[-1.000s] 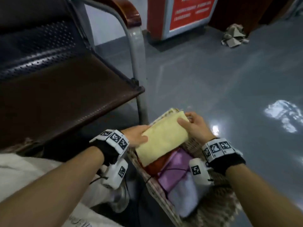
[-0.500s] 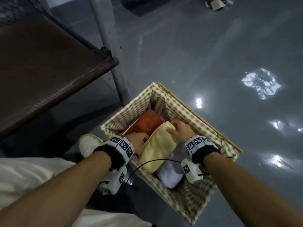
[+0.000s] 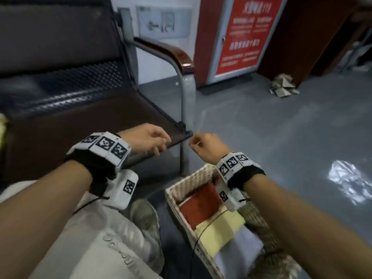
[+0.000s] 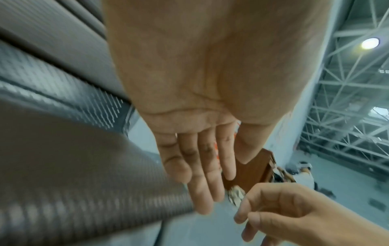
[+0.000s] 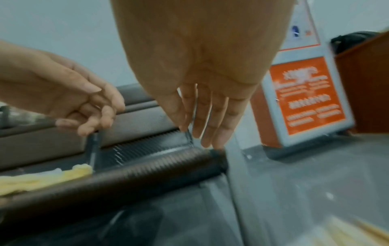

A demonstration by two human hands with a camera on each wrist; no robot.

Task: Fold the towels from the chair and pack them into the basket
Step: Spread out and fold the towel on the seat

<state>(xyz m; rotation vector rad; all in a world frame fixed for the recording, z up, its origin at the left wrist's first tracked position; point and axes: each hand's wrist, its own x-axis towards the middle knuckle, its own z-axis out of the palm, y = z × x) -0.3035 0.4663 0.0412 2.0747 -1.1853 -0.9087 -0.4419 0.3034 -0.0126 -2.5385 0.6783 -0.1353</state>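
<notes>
While folded towels [image 3: 213, 216] fill woven basket [image 3: 186, 185]

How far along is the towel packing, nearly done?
Well along, it seems. The basket already holds folded red and yellow towels. The left hand and right hand are empty above the chair edge. At least one unfolded yellow towel on the seat is left.

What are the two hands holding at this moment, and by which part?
Nothing. The left hand and the right hand are both empty, above the chair's front edge.
</notes>
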